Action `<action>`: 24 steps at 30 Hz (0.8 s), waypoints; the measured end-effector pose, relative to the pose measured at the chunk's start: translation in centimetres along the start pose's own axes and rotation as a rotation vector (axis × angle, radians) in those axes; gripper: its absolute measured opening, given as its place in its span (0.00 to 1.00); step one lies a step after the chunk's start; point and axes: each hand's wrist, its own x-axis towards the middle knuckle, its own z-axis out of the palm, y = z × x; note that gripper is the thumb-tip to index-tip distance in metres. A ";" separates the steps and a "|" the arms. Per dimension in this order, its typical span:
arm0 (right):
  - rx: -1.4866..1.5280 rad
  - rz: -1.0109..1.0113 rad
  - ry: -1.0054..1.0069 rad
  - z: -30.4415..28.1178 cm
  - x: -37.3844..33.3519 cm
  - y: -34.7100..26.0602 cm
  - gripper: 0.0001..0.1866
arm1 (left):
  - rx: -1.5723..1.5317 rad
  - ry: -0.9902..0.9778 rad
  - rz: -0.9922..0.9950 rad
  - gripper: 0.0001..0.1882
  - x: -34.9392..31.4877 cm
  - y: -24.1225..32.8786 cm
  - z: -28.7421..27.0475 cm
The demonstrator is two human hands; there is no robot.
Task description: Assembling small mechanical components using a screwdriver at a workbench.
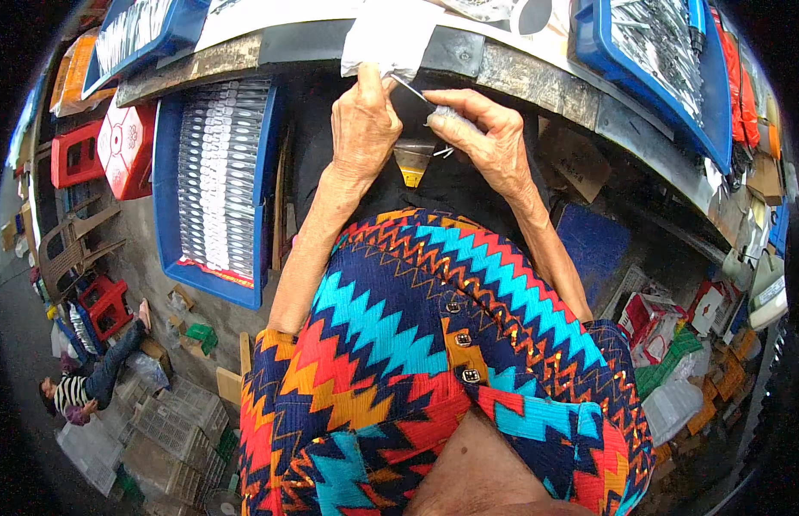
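My left hand (pixel 365 127) is closed at the table edge, fingertips up against a white sheet or bag (pixel 386 39) that hangs over the front. A thin metal piece (pixel 408 87) spans from its fingertips to my right hand (pixel 489 133). The right thumb and fingers are closed round the near end of that piece, together with a pale fluffy wad (pixel 451 119). Short white ends (pixel 445 152) stick out below the right fingers. The far end of the metal piece is hidden, so its exact kind does not show.
On the left a blue tray (pixel 263 172) holds rows of spoons. Two more blue trays of metal pieces sit on the worn table (pixel 537 76), one far left (pixel 180 26), one at right (pixel 719 95). Red stools (pixel 77 156) stand at left. Another person (pixel 94 383) sits farther back.
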 end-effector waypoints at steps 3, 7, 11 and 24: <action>-0.128 -0.118 0.025 0.1 0.0 0.0 0.13 | -0.003 0.002 0.012 0.07 0.1 0.1 0.1; -0.574 -0.474 0.115 0.3 0.3 0.0 0.13 | 0.003 0.000 0.003 0.07 0.1 0.1 0.1; -0.977 -0.517 0.117 0.8 -0.5 -1.4 0.15 | -0.004 0.006 0.014 0.07 -0.1 -0.1 0.1; -1.289 -0.797 0.256 0.5 0.2 -0.8 0.15 | -0.026 -0.033 -0.015 0.07 0.2 0.0 -0.2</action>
